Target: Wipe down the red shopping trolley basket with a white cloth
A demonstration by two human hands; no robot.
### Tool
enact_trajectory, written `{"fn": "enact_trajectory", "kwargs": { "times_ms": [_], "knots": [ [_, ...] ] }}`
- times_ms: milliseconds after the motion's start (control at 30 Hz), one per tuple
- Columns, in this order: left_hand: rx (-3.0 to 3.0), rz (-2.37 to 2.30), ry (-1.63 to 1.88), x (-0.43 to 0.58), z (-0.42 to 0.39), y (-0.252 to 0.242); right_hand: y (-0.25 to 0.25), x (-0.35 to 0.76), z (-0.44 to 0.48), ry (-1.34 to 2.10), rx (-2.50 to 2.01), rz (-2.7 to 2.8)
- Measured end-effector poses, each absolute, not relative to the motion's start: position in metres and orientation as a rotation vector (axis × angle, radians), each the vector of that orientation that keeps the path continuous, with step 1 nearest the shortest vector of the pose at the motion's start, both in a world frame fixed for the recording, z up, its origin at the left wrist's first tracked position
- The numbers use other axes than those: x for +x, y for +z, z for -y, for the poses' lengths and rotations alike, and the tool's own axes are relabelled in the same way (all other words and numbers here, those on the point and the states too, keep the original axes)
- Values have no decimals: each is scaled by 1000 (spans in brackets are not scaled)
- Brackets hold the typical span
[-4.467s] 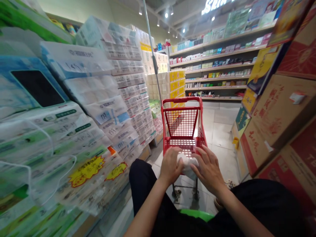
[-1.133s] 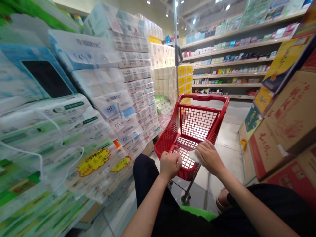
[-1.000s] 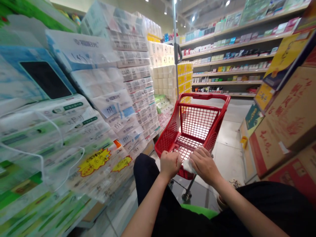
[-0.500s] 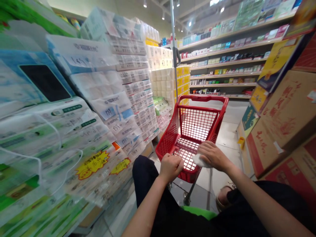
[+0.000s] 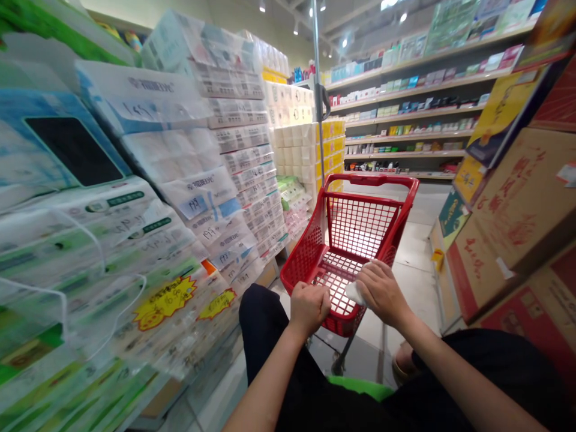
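A red plastic shopping cart (image 5: 303, 255) with a grid basket stands right in front of my knees. My left hand (image 5: 309, 307) is closed over its near rim at the left corner, fingers curled under and partly hidden. Close to the rim's right corner, my right hand (image 5: 381, 293) holds a crumpled white tissue (image 5: 354, 294), which shows beside the fingertips. The tissue lies against the cart's near right edge; most of it is under my fingers.
Stacked packs of tissue paper (image 5: 238, 141) rise on the left, with a dark-screened phone (image 5: 77, 150) and a white cable on nearer packs. Cardboard boxes (image 5: 517, 222) are piled on the right. Shelves of goods (image 5: 405, 123) and a glass door handle (image 5: 323, 103) are beyond.
My right hand has shifted slightly left with the tissue along the cart's near edge. My left hand stays at the rim's left corner.
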State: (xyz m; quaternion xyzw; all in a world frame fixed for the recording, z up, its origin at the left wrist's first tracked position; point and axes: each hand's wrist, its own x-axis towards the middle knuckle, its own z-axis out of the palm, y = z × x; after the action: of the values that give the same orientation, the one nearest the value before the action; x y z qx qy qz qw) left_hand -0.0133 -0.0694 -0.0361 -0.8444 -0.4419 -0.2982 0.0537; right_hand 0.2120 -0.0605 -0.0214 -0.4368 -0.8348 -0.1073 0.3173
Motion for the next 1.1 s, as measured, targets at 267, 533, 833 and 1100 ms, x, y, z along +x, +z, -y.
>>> {"fn": "enact_trajectory", "kwargs": {
  "times_ms": [267,533,833,1100],
  "knots": [
    [-2642,1237,-947,-21,72,-35,-26,193,94,-228,-929,2412],
    [-2667,1212,-943,-25,74,-35,-13,269,34,-314,-987,2464],
    [-2594,1279,-983,-21,72,-38,-20,287,17,-408,-1246,2226],
    [-2568,1317,-947,-18,72,-41,-35,228,71,-278,-1216,2147]
  ]
}}
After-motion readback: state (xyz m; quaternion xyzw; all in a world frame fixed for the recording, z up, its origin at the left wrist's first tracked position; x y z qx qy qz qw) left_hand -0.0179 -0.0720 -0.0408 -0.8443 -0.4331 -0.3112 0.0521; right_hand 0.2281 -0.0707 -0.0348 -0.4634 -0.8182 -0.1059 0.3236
